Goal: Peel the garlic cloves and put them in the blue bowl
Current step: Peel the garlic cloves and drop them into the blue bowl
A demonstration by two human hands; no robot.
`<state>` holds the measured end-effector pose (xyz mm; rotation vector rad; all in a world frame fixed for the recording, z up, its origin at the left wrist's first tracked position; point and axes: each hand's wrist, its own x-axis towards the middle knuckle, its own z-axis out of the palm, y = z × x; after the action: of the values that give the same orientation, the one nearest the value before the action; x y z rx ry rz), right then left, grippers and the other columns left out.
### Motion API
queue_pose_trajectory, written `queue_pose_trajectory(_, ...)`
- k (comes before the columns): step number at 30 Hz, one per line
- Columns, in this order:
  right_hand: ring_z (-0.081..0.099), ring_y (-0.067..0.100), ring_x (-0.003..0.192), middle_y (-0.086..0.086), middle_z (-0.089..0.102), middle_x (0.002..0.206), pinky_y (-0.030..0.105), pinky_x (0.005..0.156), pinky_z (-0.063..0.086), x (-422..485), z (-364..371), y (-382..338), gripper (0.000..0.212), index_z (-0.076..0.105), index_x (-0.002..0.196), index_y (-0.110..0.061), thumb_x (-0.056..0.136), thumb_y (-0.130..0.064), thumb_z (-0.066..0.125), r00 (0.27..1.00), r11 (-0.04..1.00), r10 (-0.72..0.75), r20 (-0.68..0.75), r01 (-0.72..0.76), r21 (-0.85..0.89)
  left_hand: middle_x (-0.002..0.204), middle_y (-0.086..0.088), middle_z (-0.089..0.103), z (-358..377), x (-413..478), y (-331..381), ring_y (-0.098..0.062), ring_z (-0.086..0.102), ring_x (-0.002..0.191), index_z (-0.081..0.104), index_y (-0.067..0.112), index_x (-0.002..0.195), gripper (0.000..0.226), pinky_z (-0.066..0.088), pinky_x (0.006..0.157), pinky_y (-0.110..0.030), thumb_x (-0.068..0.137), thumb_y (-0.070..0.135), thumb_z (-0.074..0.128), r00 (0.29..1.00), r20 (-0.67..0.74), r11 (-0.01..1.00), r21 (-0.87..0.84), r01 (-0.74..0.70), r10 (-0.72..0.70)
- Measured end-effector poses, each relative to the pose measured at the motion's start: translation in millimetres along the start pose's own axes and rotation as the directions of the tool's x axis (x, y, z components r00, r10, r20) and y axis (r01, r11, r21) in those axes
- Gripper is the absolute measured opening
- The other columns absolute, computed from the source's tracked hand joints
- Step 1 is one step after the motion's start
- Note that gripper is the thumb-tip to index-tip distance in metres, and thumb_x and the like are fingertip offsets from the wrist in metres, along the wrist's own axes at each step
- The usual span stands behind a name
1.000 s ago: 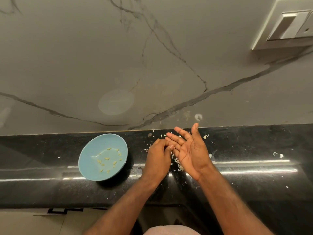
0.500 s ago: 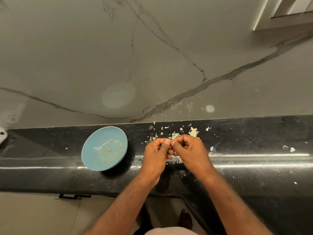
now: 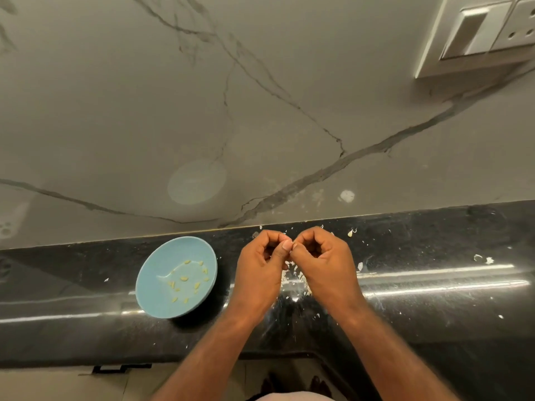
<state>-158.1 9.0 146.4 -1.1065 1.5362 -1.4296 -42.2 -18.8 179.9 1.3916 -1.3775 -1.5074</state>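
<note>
Left hand [image 3: 260, 269] and right hand [image 3: 322, 264] curl, thumbtips pressed together.

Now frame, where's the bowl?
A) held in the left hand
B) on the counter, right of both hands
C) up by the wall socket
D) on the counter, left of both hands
D: the bowl sits on the black counter, left of the left hand and clear of it, with the right hand farther right.
</note>
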Motion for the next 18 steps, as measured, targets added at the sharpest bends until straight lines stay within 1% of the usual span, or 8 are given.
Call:
queue_pose_trajectory(2,0.056,0.008,0.060,0.004,0.065,0.067,0.021,0.058,0.051,4,1,-6,0.012,0.067,0.077,-0.008,0.088,-0.010,0.072,1.000,0.997,0.029,-0.009,-0.029,0.067,0.077,-0.005,0.061,-2,6,1,-0.008,0.056,0.067,0.060,-0.014,0.104,0.019,0.046,0.067,-0.023,0.097,0.003,0.055,1.000,0.014,1.000,-0.012,-0.015,0.015)
queue_pose_trajectory(4,0.058,0.012,0.061,0.008,0.065,0.068,0.024,0.059,0.053,8,4,-9,0.012,0.066,0.076,-0.004,0.088,-0.004,0.070,0.998,0.984,0.055,-0.005,-0.053,0.170,0.077,-0.006,0.060,-6,11,1,-0.003,0.057,0.062,0.059,-0.016,0.106,0.020,0.047,0.062,-0.018,0.097,0.002,0.055,0.999,0.032,0.999,-0.049,-0.012,0.013)
queue_pose_trajectory(7,0.060,0.012,0.060,0.005,0.065,0.066,0.023,0.059,0.053,11,11,-14,0.013,0.065,0.077,-0.001,0.089,0.004,0.066,0.997,0.957,0.074,0.034,-0.081,0.279,0.078,-0.007,0.060,-14,17,2,0.001,0.058,0.058,0.058,-0.017,0.110,0.021,0.048,0.057,-0.014,0.098,0.000,0.054,0.998,0.059,0.996,-0.086,-0.010,0.015)
queue_pose_trajectory(11,0.058,0.008,0.057,0.000,0.063,0.061,0.023,0.058,0.052,14,18,-18,0.016,0.064,0.076,-0.003,0.090,0.003,0.064,0.997,0.963,0.065,0.049,-0.076,0.259,0.075,-0.004,0.060,-21,24,3,0.003,0.059,0.056,0.060,-0.013,0.105,0.016,0.047,0.056,-0.013,0.098,-0.001,0.053,0.994,0.098,0.993,-0.117,-0.031,0.042)
queue_pose_trajectory(13,0.058,0.010,0.058,0.002,0.062,0.061,0.024,0.057,0.051,18,18,-22,0.012,0.062,0.073,-0.004,0.085,-0.008,0.061,0.996,0.971,0.065,0.060,-0.077,0.227,0.073,-0.003,0.060,-24,24,5,0.004,0.058,0.054,0.061,-0.007,0.101,0.011,0.047,0.056,-0.012,0.098,0.000,0.052,0.990,0.122,0.990,-0.129,-0.047,0.063)
queue_pose_trajectory(15,0.056,0.014,0.058,0.007,0.060,0.062,0.027,0.055,0.049,22,18,-23,0.015,0.058,0.068,-0.006,0.081,-0.012,0.052,0.993,0.966,0.094,0.075,-0.109,0.233,0.072,-0.003,0.058,-24,26,4,0.004,0.057,0.053,0.060,-0.005,0.102,0.011,0.046,0.055,-0.011,0.099,0.000,0.050,0.989,0.125,0.988,-0.143,-0.058,0.077)
queue_pose_trajectory(17,0.052,0.016,0.055,0.008,0.057,0.061,0.031,0.053,0.045,25,18,-23,0.027,0.053,0.066,-0.009,0.093,-0.010,0.046,0.989,0.967,0.140,0.054,-0.148,0.209,0.073,-0.005,0.056,-25,29,3,0.003,0.056,0.052,0.059,-0.007,0.107,0.015,0.046,0.054,-0.011,0.101,0.000,0.048,0.991,0.116,0.985,-0.169,-0.048,0.068)
queue_pose_trajectory(18,0.050,0.016,0.055,0.007,0.056,0.060,0.033,0.053,0.044,27,16,-21,0.032,0.051,0.066,-0.009,0.098,-0.011,0.046,0.989,0.979,0.146,0.023,-0.148,0.141,0.074,-0.005,0.056,-25,31,2,0.003,0.055,0.052,0.059,-0.008,0.108,0.016,0.046,0.055,-0.011,0.101,0.000,0.047,0.992,0.115,0.983,-0.180,-0.037,0.059)
